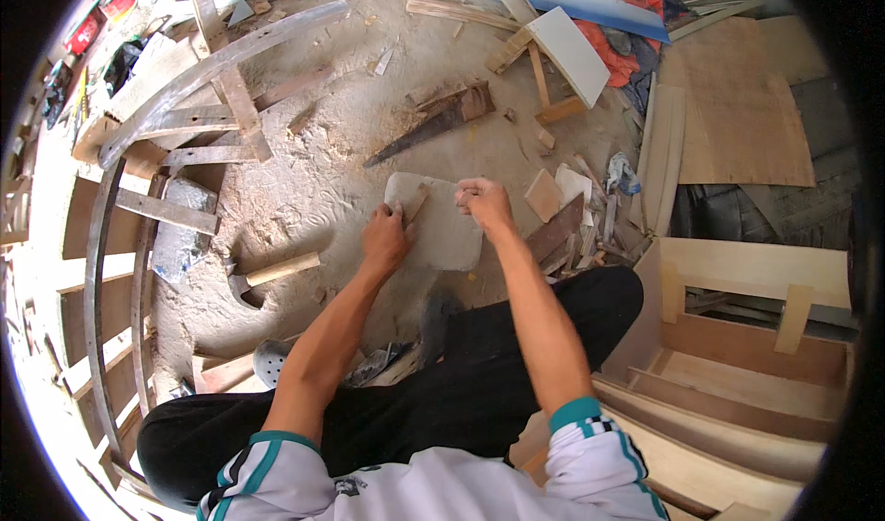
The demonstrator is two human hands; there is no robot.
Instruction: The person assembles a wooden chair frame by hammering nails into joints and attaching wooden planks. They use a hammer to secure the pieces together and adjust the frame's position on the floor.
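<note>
My left hand [385, 237] is closed on a small wood piece [418, 202], which stands tilted at the left part of a pale, rounded-corner slab [452, 249]. My right hand [483, 204] is over the slab's right edge, its fingers curled into a pinch. Whatever lies between those fingertips, if anything, is too small to make out. Beyond the slab, a dark handsaw [433, 124] lies on the dusty floor. A hammer [284, 268] with a light wooden handle rests to the left of my left forearm.
A curved wooden frame [221, 53] and slatted pieces fill the left side. At the right lie a plywood sheet [733, 106], wood scraps [558, 194] and an open wooden cabinet carcass [751, 272]. A white board [569, 55] leans on scraps at the back.
</note>
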